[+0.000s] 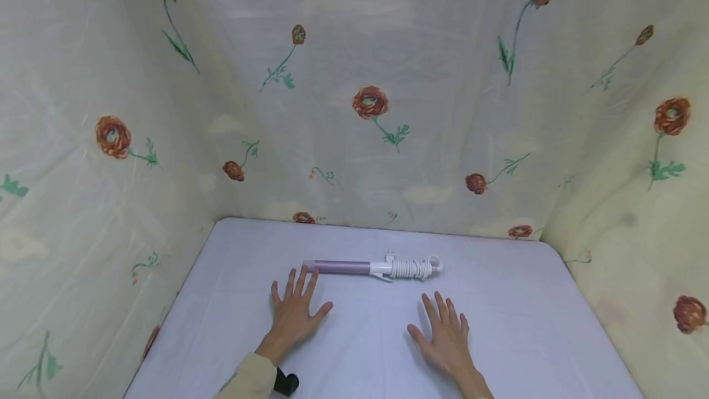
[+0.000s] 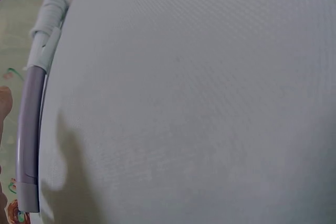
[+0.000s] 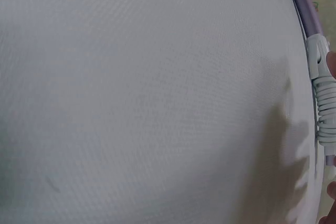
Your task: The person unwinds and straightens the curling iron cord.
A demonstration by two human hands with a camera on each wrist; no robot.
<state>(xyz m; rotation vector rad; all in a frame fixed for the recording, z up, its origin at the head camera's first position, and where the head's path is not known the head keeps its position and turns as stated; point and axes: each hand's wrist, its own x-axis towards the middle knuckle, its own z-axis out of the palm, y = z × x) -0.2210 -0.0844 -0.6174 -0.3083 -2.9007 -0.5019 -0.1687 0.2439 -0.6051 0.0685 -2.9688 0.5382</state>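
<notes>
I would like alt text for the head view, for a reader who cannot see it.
A person's left hand and right hand, fingers spread, are over a pale table, near a purple-and-white rod-shaped appliance with white cord wound around its right-hand part. Flower-patterned fabric is behind and at both sides.

head: high, facing forward-down | wrists: close, low over tabletop [image 2: 189,87] | all share: corded wand [image 1: 343,268]

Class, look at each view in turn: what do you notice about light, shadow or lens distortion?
Head: evenly lit, purple-and-white wand straight; left wrist: dimmer, wand looking bowed, soft shadow at lower left; right wrist: also dim, jagged shadow at lower right, edge of the tabletop curving.
</notes>
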